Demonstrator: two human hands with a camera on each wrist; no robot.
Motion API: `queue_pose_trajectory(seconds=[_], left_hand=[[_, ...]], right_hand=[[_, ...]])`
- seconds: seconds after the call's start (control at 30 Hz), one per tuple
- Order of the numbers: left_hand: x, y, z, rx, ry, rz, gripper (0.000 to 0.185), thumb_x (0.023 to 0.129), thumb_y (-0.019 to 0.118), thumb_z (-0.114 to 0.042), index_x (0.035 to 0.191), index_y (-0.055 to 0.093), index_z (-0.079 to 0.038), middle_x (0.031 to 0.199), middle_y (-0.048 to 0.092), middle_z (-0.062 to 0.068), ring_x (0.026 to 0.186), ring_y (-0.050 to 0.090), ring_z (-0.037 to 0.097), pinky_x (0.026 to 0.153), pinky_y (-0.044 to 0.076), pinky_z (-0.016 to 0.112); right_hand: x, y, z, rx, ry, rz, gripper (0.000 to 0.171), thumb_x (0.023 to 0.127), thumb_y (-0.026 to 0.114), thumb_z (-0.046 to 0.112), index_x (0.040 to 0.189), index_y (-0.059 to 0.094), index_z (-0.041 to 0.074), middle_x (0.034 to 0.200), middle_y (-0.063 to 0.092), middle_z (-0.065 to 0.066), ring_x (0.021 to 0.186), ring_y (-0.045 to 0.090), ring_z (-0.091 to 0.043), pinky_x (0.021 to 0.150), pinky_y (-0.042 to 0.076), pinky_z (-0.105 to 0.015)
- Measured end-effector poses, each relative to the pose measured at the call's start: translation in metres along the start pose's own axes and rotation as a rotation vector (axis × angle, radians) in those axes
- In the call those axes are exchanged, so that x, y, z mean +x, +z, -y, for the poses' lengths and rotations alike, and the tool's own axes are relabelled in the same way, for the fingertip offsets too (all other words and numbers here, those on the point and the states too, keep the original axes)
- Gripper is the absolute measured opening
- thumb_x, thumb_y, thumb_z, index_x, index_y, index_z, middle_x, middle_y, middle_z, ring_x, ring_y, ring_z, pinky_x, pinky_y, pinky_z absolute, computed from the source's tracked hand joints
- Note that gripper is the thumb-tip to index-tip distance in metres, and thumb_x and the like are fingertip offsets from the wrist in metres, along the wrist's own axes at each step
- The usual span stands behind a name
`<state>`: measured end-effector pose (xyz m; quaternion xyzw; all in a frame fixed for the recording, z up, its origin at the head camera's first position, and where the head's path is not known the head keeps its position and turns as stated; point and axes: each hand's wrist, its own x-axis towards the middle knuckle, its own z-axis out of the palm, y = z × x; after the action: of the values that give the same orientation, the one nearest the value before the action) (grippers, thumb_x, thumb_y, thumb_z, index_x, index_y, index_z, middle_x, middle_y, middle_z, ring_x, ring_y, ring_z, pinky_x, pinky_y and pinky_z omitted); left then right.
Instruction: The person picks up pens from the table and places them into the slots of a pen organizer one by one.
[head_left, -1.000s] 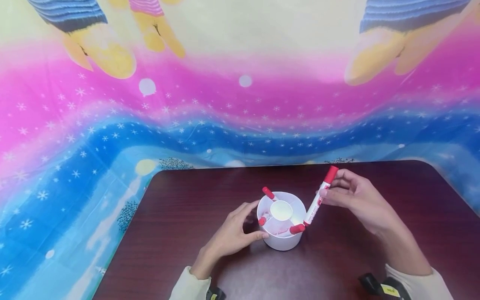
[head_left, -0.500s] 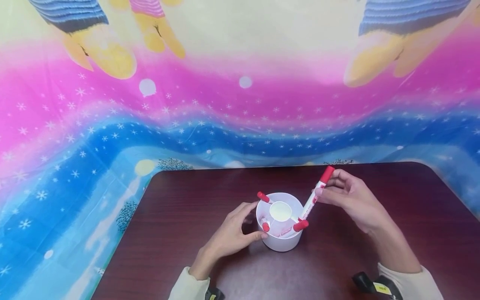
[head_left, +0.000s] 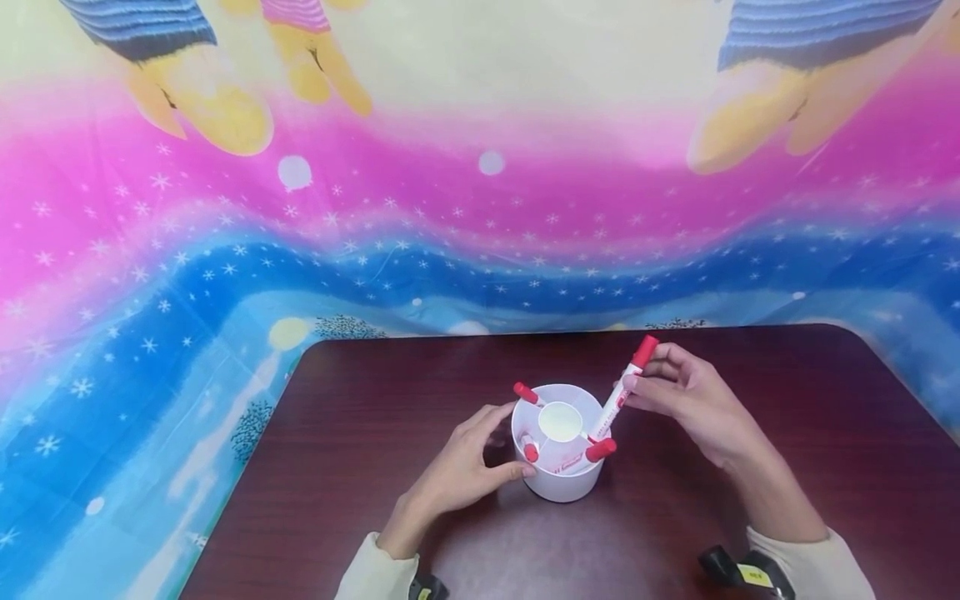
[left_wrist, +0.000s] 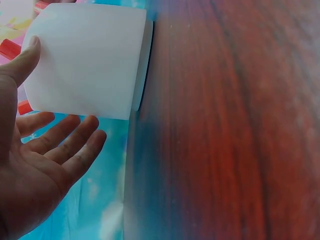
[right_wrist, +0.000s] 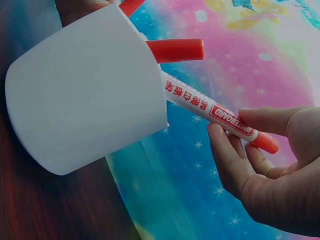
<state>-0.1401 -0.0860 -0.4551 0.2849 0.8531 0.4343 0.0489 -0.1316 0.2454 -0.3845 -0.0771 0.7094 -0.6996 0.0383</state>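
Note:
A white round pen holder (head_left: 567, 488) with a central cup (head_left: 560, 422) and divided compartments stands on the table. My left hand (head_left: 457, 467) holds its left side, thumb at the near rim and fingers spread round the far side. My right hand (head_left: 693, 400) pinches a red-capped whiteboard marker (right_wrist: 200, 104) between thumb and fingers. That marker leans, cap up, with its lower end inside the right part of the holder. Several other markers are in the holder: red caps show at the back left (head_left: 527, 392), front left (head_left: 531, 452) and front right (head_left: 600, 451).
The dark wood table (head_left: 360, 400) has rounded far corners. Behind it hangs a pink and blue printed cloth (head_left: 420, 192) with snowflakes. Dark straps with yellow labels (head_left: 753, 576) sit at both wrists.
My right hand has moved left and slightly down, bringing the marker's lower end from outside the rim into the holder. The holder has turned slightly; my left hand stays on it.

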Motion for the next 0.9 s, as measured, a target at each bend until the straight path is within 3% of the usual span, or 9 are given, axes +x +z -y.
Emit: queue_pose_trajectory(seconds=[0.33,0.63,0.9], left_hand=[[0.0001,0.0011,0.0028,-0.013,0.005,0.004,0.083,0.089,0.089,-0.041,0.160,0.050,-0.026,0.139,0.065,-0.004,0.121,0.066,0.015,0.104,0.061,0.035],[0.0011,0.0002,0.0024,-0.008,-0.014,0.008,0.083,0.089,0.089,-0.043,0.160,0.049,-0.028,0.140,0.065,-0.005,0.121,0.066,0.014,0.104,0.060,0.034],[0.0011,0.0006,0.0022,-0.012,-0.016,0.003,0.083,0.089,0.089,-0.042,0.160,0.050,-0.026,0.140,0.065,-0.004,0.122,0.066,0.014,0.105,0.060,0.034]], right_hand=[[0.0024,0.0054,-0.0036,-0.026,0.016,-0.018,0.029,0.102,0.072,0.007,0.125,0.056,0.004,0.110,0.070,-0.001,0.099,0.077,-0.013,0.088,0.065,-0.027],[0.0023,0.0079,-0.0026,-0.123,0.051,-0.041,0.043,0.104,0.071,0.013,0.138,0.052,-0.004,0.114,0.067,0.000,0.101,0.076,-0.011,0.088,0.066,-0.029],[0.0037,0.0104,-0.0059,-0.130,0.054,-0.051,0.041,0.105,0.070,0.012,0.137,0.052,-0.005,0.112,0.067,0.000,0.100,0.075,-0.009,0.088,0.066,-0.031]])
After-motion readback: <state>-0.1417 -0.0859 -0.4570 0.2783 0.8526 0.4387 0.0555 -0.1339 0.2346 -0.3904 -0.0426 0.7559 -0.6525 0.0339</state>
